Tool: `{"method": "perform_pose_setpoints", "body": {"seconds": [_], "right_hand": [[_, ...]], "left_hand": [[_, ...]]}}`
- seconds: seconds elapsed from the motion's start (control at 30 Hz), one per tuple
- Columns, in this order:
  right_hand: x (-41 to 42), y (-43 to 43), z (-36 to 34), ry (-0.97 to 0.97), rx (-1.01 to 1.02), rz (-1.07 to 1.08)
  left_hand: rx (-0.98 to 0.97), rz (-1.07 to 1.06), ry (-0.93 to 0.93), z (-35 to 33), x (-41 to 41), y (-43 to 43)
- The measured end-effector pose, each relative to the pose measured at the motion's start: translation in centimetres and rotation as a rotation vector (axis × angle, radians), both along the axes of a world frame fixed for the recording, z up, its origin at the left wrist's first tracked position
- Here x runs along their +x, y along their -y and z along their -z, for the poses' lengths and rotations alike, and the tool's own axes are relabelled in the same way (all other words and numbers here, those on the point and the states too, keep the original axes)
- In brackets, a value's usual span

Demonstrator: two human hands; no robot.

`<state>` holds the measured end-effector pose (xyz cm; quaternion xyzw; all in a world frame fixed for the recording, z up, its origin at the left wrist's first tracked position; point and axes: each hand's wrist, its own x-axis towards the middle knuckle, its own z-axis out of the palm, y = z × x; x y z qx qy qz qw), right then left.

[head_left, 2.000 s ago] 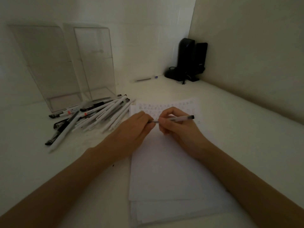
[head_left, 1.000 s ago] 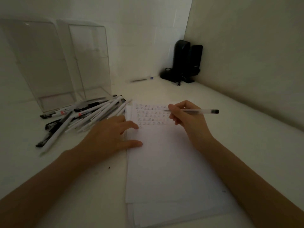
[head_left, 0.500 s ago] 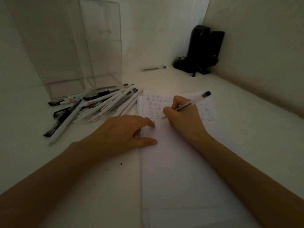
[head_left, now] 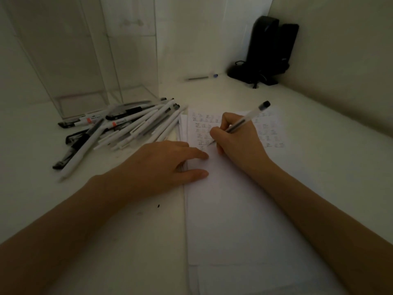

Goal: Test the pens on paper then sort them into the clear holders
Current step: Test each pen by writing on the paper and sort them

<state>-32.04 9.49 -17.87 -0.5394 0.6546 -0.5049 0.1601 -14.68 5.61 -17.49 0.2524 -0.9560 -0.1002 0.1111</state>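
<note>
One pen [head_left: 248, 116], tip down-left on paper [head_left: 234, 209]

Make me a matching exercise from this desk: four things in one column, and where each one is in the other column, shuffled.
Things
1. clear-barrelled pen with black end
2. heap of white and black plastic pens
3. pair of tall clear plastic holders
4. black upright speakers

Places
A. far right corner
B. standing upright behind the heap
C. lying just left of the white paper sheet
D. held in the right hand, tip on the sheet

Pairs: 1-D, 2-C, 3-B, 4-A
</note>
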Motion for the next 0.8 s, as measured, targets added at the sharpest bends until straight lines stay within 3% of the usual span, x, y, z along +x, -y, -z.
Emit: {"method": "perform_pose_setpoints", "body": {"seconds": [0.8], "right_hand": [[-0.20, 0.04, -0.10, -0.029, -0.026, 0.011]], "left_hand": [[0.026, 0.006, -0.023, 0.03, -0.05, 0.13]]}}
